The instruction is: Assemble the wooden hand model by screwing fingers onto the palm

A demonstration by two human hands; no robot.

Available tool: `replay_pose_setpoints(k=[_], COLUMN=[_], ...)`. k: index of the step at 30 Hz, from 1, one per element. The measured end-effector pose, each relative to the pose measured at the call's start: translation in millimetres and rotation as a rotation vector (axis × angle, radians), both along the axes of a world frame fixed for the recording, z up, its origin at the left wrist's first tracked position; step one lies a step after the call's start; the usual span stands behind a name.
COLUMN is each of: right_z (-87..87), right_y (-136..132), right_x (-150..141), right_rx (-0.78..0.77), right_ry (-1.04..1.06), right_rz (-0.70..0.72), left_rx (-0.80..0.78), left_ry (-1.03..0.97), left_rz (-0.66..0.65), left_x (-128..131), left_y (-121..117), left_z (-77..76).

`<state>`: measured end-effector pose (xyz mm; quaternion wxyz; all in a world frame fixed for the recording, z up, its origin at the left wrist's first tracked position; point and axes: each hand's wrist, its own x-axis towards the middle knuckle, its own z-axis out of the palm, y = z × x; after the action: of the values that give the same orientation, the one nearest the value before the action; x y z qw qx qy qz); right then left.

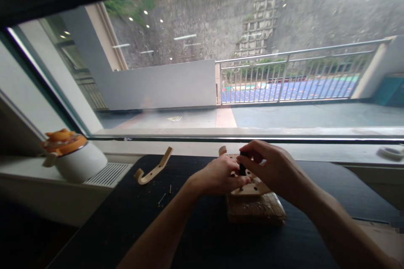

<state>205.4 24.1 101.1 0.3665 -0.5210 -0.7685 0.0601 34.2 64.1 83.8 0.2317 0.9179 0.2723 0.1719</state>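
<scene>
Beyond the window, we note a grey rock face, a metal railing [286, 77] and a blue court. Below the glass runs a pale sill; at its left end we record a white pot [82, 160] with an orange, animal-like top [63, 142], beside a slotted vent [109, 174]. At the far right of the sill lies a pale ring-shaped item [390, 153], its identity not determinable.

On the dark table [126, 222] we find a packet [257, 210] in clear, shiny wrapping, brown inside. A light wooden piece [249, 189] with several holes rests on top of it, partly covered by both hands. Behind the left hand, a curved wooden end [222, 150] projects; we cannot confirm which part it belongs to.

We observe the right hand [274, 167] closed around a short black object [243, 164], with thumb and fingers pinching it upright over the wooden piece. The left hand [217, 174] lies palm down at the wooden piece, thumb stretched across its surface near the foot of the black object. How firmly its fingers close, and on what, we cannot tell.

To the left, well apart from the packet, lies a hook-shaped wooden piece [155, 170] with dark holes. Nearer to us are two thin screws [162, 199], separate from each other.
</scene>
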Motion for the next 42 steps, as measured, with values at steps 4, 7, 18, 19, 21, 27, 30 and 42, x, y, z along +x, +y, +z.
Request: replay_pose_setpoints(k=[4, 7, 18, 19, 21, 27, 30, 42], right_z=[2.7, 3.7, 3.9, 3.5, 2.4, 1.0, 1.6, 0.3], right_y=[-2.0, -3.2, -2.8, -2.6, -2.4, -3.0, -3.4, 0.7], right_x=[0.4, 1.7, 2.1, 1.2, -1.1, -4.4, -2.0, -0.8], right_rx=[-0.027, -0.023, 0.011, 0.010, 0.006, 0.024, 0.040, 0.045], right_ry=[-0.013, -0.013, -0.018, -0.023, -0.032, -0.048, -0.019, 0.023], right_rz=[0.047, 0.108, 0.101, 0.090, 0.062, 0.017, 0.083, 0.100], left_rx=[-0.022, -0.018, -0.007, -0.001, 0.011, 0.013, 0.009, 0.026], left_ry=[-0.013, -0.015, 0.024, 0.023, 0.020, -0.001, -0.018, 0.007], left_rz=[-0.019, -0.020, 0.005, 0.003, -0.004, -0.046, -0.042, -0.001], left_x=[-2.2, -2.9, -1.4, -1.4, -1.3, -1.0, -1.1, 0.3], left_y=[0.8, 1.2, -0.3, -0.7, -1.7, -2.3, -1.4, -3.2], left_z=[-1.5, -2.0, -1.0, -0.3, 1.4, 1.7, -0.4, 4.0])
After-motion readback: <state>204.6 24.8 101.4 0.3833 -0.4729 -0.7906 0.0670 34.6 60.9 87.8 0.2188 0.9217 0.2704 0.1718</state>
